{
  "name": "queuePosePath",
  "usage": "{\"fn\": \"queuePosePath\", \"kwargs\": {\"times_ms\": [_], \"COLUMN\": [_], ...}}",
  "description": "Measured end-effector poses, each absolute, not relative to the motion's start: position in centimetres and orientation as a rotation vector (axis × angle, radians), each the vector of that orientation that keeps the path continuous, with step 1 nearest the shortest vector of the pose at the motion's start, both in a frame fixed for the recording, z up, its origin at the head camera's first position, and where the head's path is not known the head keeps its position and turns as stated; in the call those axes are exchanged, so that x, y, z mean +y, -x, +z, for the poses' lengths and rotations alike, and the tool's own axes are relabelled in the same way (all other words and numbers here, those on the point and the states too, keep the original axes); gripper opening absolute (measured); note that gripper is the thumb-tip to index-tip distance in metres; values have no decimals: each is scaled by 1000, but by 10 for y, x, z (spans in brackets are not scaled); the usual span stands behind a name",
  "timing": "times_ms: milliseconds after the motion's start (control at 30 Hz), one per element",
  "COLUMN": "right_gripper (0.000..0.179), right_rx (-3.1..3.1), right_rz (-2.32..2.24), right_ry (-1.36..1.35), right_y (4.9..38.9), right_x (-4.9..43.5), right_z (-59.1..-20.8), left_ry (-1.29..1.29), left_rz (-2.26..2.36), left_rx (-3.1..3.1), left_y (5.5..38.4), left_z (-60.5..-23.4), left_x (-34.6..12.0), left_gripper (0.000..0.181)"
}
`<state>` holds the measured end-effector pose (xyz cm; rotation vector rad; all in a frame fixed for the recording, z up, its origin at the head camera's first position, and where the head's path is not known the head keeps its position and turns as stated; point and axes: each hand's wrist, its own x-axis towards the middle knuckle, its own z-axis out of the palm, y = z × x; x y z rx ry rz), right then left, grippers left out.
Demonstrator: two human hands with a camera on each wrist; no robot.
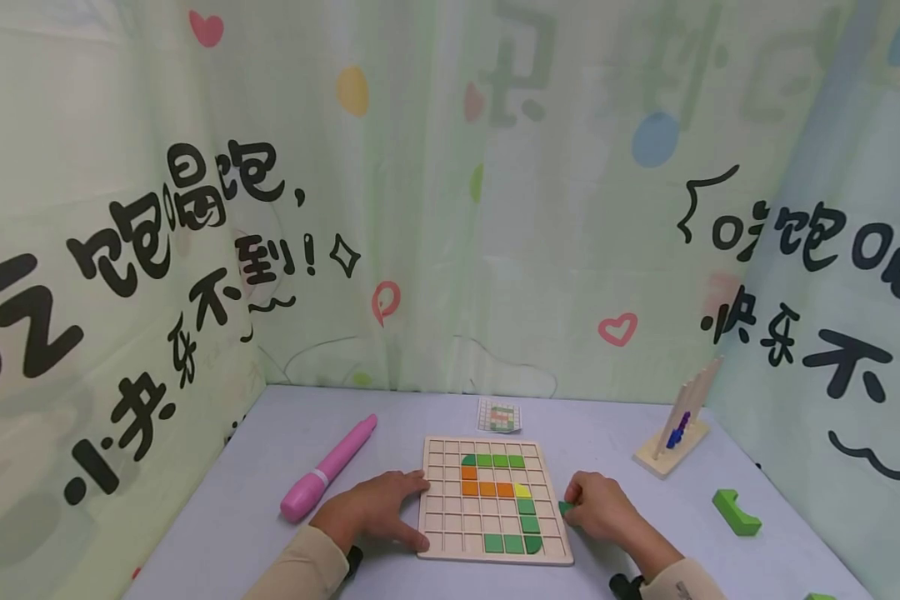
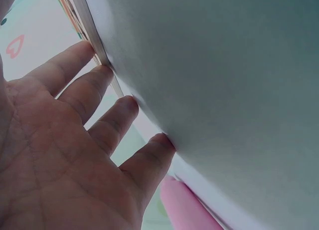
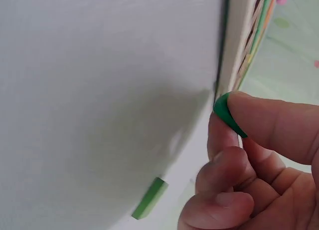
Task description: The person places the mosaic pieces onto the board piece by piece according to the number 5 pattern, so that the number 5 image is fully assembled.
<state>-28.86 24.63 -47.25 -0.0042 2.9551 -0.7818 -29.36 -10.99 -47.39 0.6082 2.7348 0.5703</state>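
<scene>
A wooden grid board (image 1: 442, 527) lies flat on the table, with green, orange and yellow tiles set in some of its squares. My left hand (image 1: 371, 507) is spread against the board's left side, thumb near the front corner; in the left wrist view its straight fingers (image 2: 117, 122) reach the board's edge. Just off the right edge, my right hand (image 1: 603, 508) pinches a dark green tile (image 3: 225, 110) between thumb and forefinger. That tile has a rounded side, and the digits cover part of it.
Left of the board lies a pink pen-like stick (image 1: 333, 467). A small card with a grid pattern (image 1: 499, 416) is behind the board. To the right are a wooden stand with purple and blue pieces (image 1: 663, 457) and a green notched block (image 1: 737, 512).
</scene>
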Motion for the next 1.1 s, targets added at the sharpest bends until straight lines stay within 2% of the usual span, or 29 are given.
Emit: {"fn": "queuePosePath", "kwargs": {"times_ms": [200, 633, 1100], "right_gripper": [14, 10, 12], "right_rx": [2913, 2710, 2694], "right_rz": [-960, -1103, -1069], "right_ry": [74, 505, 567], "right_y": [284, 269, 264], "right_x": [232, 182, 142], "right_z": [-465, -465, -473], "left_ry": [-589, -582, -610], "left_rz": [579, 586, 570], "left_rx": [2727, 2721, 2727], "left_y": [295, 295, 294], "left_z": [-475, -476, -476], "left_x": [-110, -110, -111], "left_gripper": [90, 90, 87]}}
